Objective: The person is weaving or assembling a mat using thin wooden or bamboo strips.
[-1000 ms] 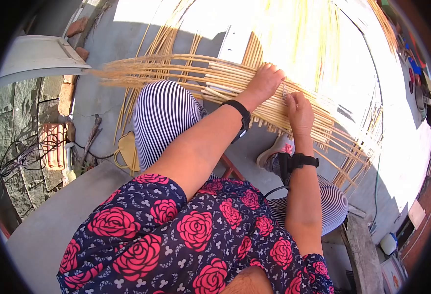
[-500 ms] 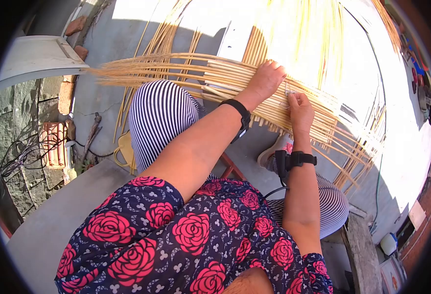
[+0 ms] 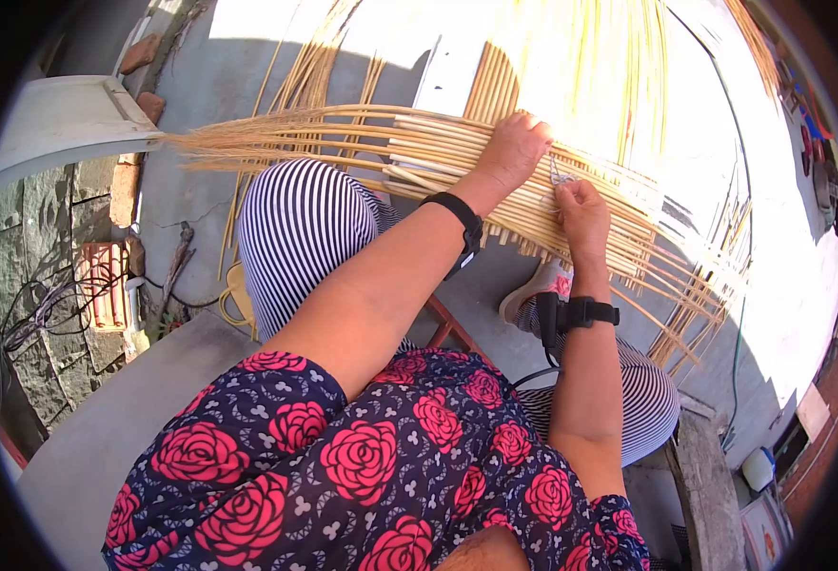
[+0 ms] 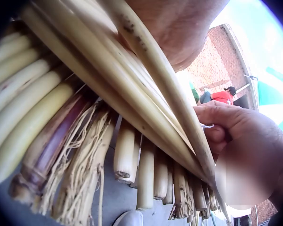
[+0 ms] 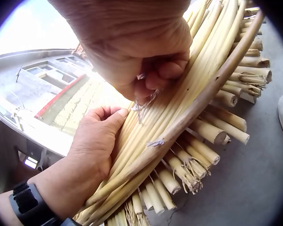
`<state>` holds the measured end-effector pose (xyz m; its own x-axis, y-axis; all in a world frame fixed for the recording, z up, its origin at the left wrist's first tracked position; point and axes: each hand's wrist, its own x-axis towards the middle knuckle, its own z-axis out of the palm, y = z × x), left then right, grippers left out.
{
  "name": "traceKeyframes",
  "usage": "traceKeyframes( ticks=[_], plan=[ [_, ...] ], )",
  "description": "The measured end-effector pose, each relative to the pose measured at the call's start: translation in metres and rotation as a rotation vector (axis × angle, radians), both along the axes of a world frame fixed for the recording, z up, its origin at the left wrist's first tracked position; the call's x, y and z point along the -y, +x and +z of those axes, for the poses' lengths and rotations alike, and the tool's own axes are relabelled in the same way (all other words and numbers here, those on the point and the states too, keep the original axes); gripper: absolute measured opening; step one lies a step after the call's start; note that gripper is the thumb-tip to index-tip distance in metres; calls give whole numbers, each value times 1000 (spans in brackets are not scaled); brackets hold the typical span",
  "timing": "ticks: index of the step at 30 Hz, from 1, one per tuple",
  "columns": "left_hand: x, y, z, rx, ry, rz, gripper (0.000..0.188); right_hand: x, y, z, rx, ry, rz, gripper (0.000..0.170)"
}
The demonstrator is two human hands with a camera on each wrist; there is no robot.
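A woven layer of pale stalks [image 3: 438,143] lies across the lap, brushy tips to the left. The left hand [image 3: 517,150] grips its far edge; in the right wrist view the left hand [image 5: 92,143] has its thumb on the stalks [image 5: 155,127]. Nearer the body, the right hand [image 3: 585,217] has curled fingers above the stalks. Up close, the right hand [image 5: 137,52] pinches thin white string [image 5: 140,112] against them. A small string knot [image 5: 155,143] sits on the outer stalk. In the left wrist view the right hand [image 4: 243,134] is beyond the stalks [image 4: 146,94].
More long stalks [image 3: 500,81] extend over the sunlit floor. A white panel [image 3: 445,76] lies beneath them. A white-topped table [image 3: 71,114] stands at left, a wooden beam [image 3: 709,476] at lower right. A person in red [image 4: 223,97] is in the background.
The right hand's fingers have curled in more tightly around the string. The left hand stays on the stalks, and the striped left knee has shifted slightly left.
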<state>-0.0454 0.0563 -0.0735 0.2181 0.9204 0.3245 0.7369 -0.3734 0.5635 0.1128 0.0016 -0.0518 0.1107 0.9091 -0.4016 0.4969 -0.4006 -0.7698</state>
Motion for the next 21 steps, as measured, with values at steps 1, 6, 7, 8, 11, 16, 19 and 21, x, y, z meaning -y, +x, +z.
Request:
traceKeyframes(
  ticks=[1, 6, 7, 8, 11, 16, 19, 21],
  plan=[
    [0, 0, -1, -2, 0, -1, 6, 0, 0, 0, -7, -3, -1, 17],
    [1, 0, 1, 5, -11, 3, 6, 2, -2, 8, -183, -8, -67, 14],
    [2, 0, 2, 5, -20, 6, 6, 4, -5, 12, -217, -15, -99, 15],
    [1, 0, 2, 5, -27, 8, 6, 4, -8, 15, -252, -19, -131, 16],
    [1, -1, 3, 0, -24, -3, 6, 7, -11, 8, -45, -7, -88, 19],
    [0, -1, 1, -15, -7, -8, 6, 8, -12, -15, 180, 98, -71, 20],
    [0, -1, -1, -13, 4, -14, 6, 8, -14, -7, 118, 101, -88, 21],
    [0, -1, -1, -7, 5, -16, 6, 7, -14, -3, 105, 90, -77, 21]
  ],
)
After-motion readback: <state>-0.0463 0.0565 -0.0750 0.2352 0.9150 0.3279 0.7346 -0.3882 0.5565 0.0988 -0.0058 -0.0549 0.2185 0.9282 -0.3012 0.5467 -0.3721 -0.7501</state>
